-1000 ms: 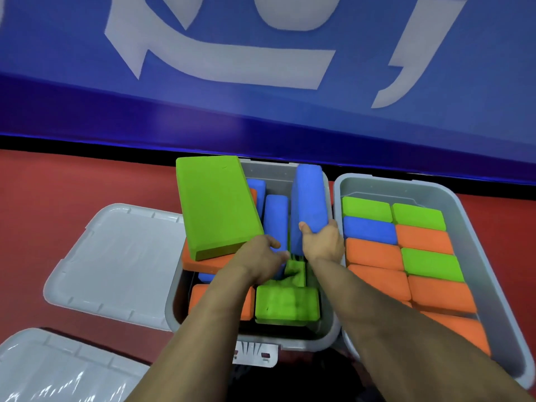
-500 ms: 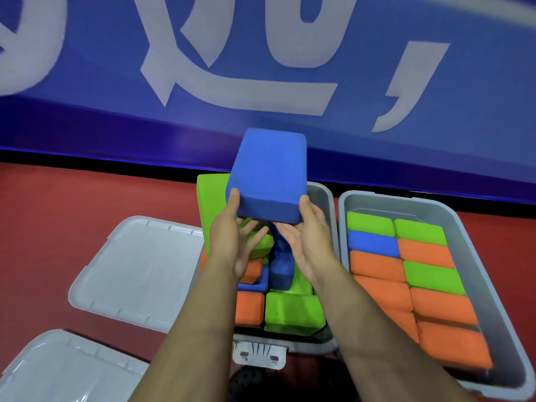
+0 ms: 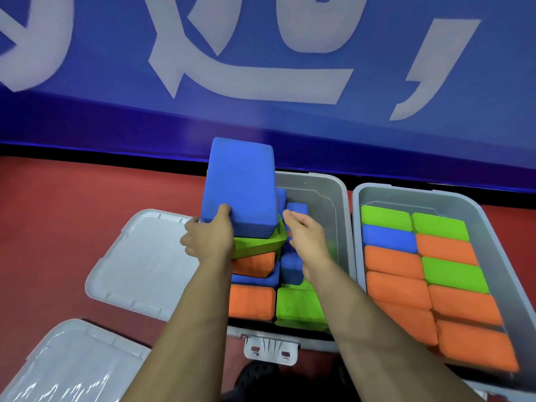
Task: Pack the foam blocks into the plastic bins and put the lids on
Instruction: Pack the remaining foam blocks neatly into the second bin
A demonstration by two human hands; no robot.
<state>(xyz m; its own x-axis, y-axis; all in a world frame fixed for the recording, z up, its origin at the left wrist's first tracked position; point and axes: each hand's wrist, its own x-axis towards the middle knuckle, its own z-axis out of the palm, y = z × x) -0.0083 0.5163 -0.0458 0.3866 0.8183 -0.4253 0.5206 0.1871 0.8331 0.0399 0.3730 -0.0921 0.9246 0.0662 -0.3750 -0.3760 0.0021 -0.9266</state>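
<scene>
Two grey plastic bins stand side by side on the red floor. The middle bin [image 3: 327, 195] holds a loose jumble of blue, green and orange foam blocks. My left hand [image 3: 208, 236] grips the near left corner of a large blue block [image 3: 240, 190], which lies tilted on a green block [image 3: 258, 246] at the bin's left side. My right hand [image 3: 307, 236] hovers over the bin's middle with relaxed fingers, holding nothing, just above a small upright blue block [image 3: 293, 269]. The right bin [image 3: 475, 216] is packed with neat rows of orange, green and blue blocks.
One grey lid [image 3: 145, 262] lies flat on the floor left of the middle bin. A second lid [image 3: 66, 364] lies at the bottom left. A blue banner wall with white lettering [image 3: 261, 82] runs directly behind the bins. A latch [image 3: 271, 348] sticks out at the middle bin's front.
The large blue block, held up between both hands half a second ago, has moved left and down onto the green block. My right hand has let go of it; the left still grips it.
</scene>
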